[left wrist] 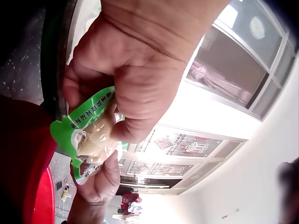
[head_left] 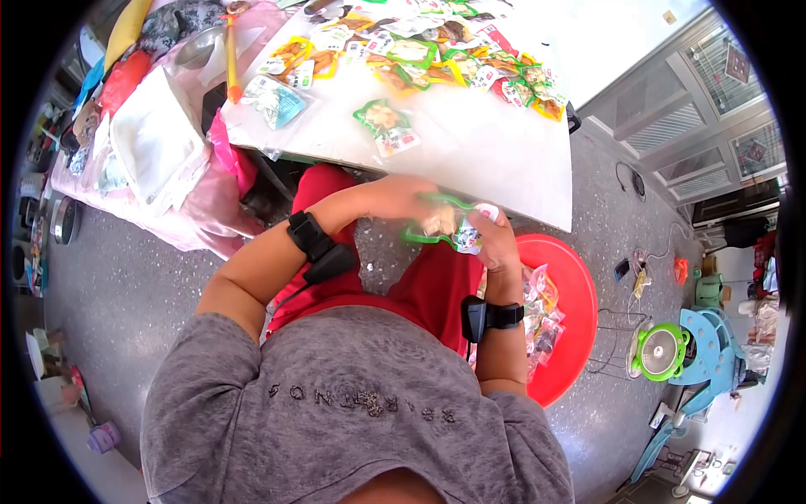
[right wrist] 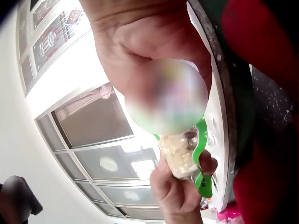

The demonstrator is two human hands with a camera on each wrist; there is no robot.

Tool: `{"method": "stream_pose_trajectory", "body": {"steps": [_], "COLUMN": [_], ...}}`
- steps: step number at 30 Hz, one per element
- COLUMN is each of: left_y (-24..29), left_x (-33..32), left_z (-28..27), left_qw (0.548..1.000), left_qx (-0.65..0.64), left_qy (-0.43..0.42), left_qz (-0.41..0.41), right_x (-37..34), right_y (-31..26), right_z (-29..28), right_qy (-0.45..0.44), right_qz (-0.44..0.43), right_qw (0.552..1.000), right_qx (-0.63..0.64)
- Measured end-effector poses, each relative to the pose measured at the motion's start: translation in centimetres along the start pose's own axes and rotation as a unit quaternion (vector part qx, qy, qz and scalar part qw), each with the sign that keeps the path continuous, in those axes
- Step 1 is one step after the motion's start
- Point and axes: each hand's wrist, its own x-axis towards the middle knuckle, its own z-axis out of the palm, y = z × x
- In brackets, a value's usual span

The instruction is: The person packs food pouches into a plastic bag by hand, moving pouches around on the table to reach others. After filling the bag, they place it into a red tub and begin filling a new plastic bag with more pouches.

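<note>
A see-through snack packet (head_left: 440,222) with green edges is held up between both hands, just off the table's near edge. Pale, glossy chunks of food (left wrist: 98,140) show through its clear front. My left hand (head_left: 401,198) pinches one end; in the left wrist view its thumb presses on the clear part. The right hand (head_left: 497,242) grips the white printed end, thumb on top. In the right wrist view a round blurred patch hides that end, while the left hand (right wrist: 180,191) holds the far end. A similar green-edged packet (head_left: 386,122) lies alone on the table ahead.
Many green and yellow snack packets (head_left: 411,52) are heaped along the far side of the white table (head_left: 495,160). A red basin (head_left: 579,336) of packets stands on the floor at my right. A blue-and-white bag (head_left: 275,102) lies at the table's left, near a pink-covered surface (head_left: 189,210).
</note>
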Motion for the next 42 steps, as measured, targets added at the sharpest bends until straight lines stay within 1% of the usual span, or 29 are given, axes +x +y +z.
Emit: {"method": "stream_pose_trajectory", "body": {"steps": [1,2,4,5,7,8,9,10,12,13,15,16,17,20,21,24,27,30,32,33,34,35,36,39,40,42], "left_y": [-0.3,-0.5,-0.5,-0.3,1.2,0.8,-0.9,-1.4,-1.6,-1.4,-1.1,-0.9,-0.6,0.5,0.7,1.0,1.4,1.0,-0.7,-0.9,-1.2,-1.5,-1.7,-2.4,-2.8,-4.0], "left_x": [0.1,0.3,0.3,0.3,0.4,0.2,0.1,0.0,0.0,0.1,0.9,1.3,1.7,2.8,3.1,3.4,3.3,3.9,4.8,4.9,4.8,4.7,4.6,4.4,4.6,5.1], "left_z": [0.0,0.0,0.2,0.4,1.0,1.9,3.4,4.2,4.9,5.0,4.9,4.6,4.3,5.0,5.4,5.5,4.8,4.7,4.1,3.5,3.0,2.5,2.0,1.1,0.9,0.9], "left_qw": [0.999,1.0,0.999,0.996,0.97,0.972,0.976,0.969,0.943,0.923,0.892,0.87,0.856,0.803,0.805,0.806,0.85,0.87,0.945,0.969,0.983,0.971,0.932,0.899,0.903,0.907], "left_qx": [-0.033,-0.027,-0.019,0.027,0.119,0.046,-0.056,-0.157,-0.297,-0.366,-0.452,-0.491,-0.515,-0.59,-0.586,-0.584,-0.522,-0.479,-0.303,-0.21,-0.066,0.08,0.224,0.335,0.338,0.344], "left_qy": [0.022,0.008,-0.026,-0.087,-0.203,-0.225,-0.207,-0.187,-0.145,-0.121,-0.016,0.038,0.048,0.083,0.087,0.097,0.074,0.093,0.088,0.084,0.157,0.224,0.285,0.282,0.266,0.235], "left_qz": [-0.012,-0.006,0.002,-0.021,-0.063,-0.055,-0.043,-0.03,-0.023,-0.019,-0.006,0.002,-0.005,0.008,0.015,0.013,-0.009,-0.069,-0.091,-0.101,-0.062,-0.021,0.021,0.002,-0.018,-0.058], "right_x": [-0.1,-0.1,0.4,0.5,0.4,0.3,0.3,0.5,0.6,0.2,-0.2,-0.3,-0.9,-0.3,0.0,1.0,1.6,1.9,1.7,1.6,1.5,1.5,1.5,1.4,1.4,1.5], "right_y": [-0.1,-0.1,0.2,0.3,0.0,-0.1,-0.1,0.2,0.6,0.6,0.7,1.0,1.2,2.7,2.9,3.5,3.3,2.8,1.7,1.2,1.1,1.2,1.2,1.7,1.8,2.1], "right_z": [0.6,0.9,-0.1,-0.4,-0.2,-0.1,-0.2,-0.7,-1.5,-1.7,-1.4,-1.0,-0.5,0.9,1.6,1.7,0.8,0.7,0.5,0.3,-0.3,-1.0,-1.6,-2.7,-2.9,-2.9], "right_qy": [0.019,0.039,0.017,0.005,-0.008,-0.014,-0.033,-0.013,0.028,0.014,-0.02,-0.039,-0.03,0.036,0.023,0.083,0.09,0.102,0.123,0.134,0.132,0.13,0.129,0.148,0.154,0.138], "right_qz": [-0.006,-0.013,-0.01,-0.008,0.008,0.016,0.008,-0.012,-0.052,-0.057,-0.07,-0.08,-0.057,-0.031,-0.075,-0.139,-0.185,-0.222,-0.179,-0.157,-0.166,-0.176,-0.185,-0.185,-0.182,-0.175], "right_qw": [1.0,0.998,0.998,0.998,1.0,1.0,0.999,1.0,0.997,0.994,0.989,0.986,0.993,0.999,0.996,0.984,0.974,0.967,0.969,0.968,0.968,0.968,0.967,0.97,0.971,0.975], "right_qx": [0.022,0.046,0.057,0.062,0.012,-0.013,-0.031,-0.001,0.059,0.09,0.129,0.138,0.098,0.008,0.047,0.079,0.098,0.071,0.117,0.141,0.133,0.126,0.12,0.047,0.025,0.013]}}
